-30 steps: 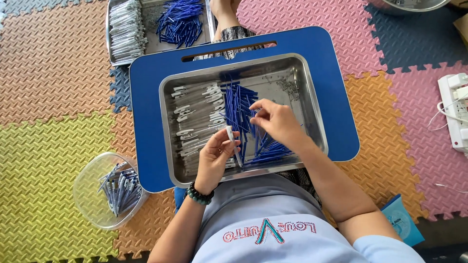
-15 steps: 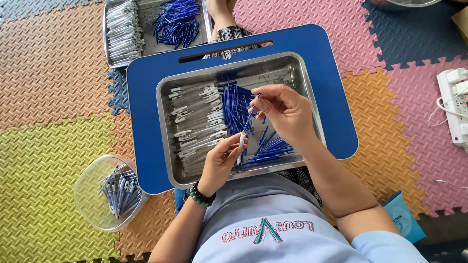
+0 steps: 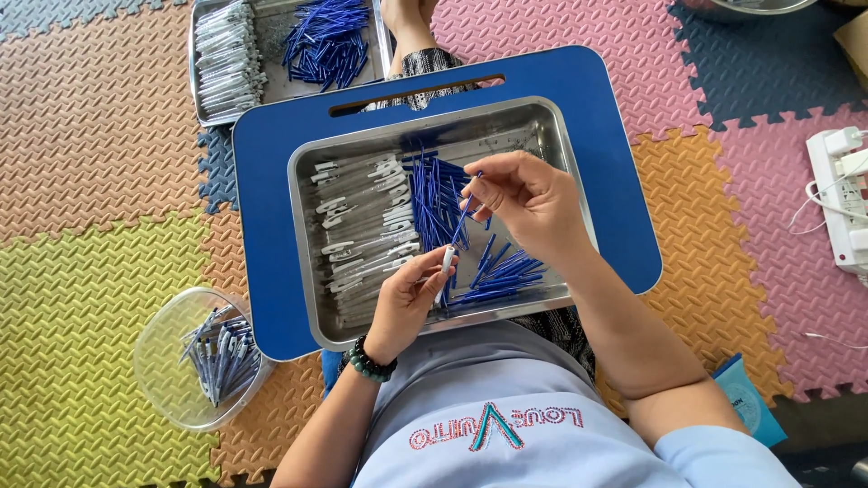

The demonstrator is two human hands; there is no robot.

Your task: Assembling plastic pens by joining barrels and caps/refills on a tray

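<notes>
Hands point(image 3: 470, 244) over pen-part-filled steel tray point(image 3: 542, 122)

A second steel tray point(image 3: 271, 90) and metal bowl point(image 3: 741, 7) run off the top edge.

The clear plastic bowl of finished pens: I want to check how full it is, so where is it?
In the head view the clear plastic bowl sits on the floor mat at lower left, beside the blue lap tray's corner.

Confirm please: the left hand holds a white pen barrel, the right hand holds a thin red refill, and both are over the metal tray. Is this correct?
Not quite: the refill in the right hand is blue, not red, as the head view shows. The left hand does hold a white pen barrel, and both are over the metal tray.
</notes>
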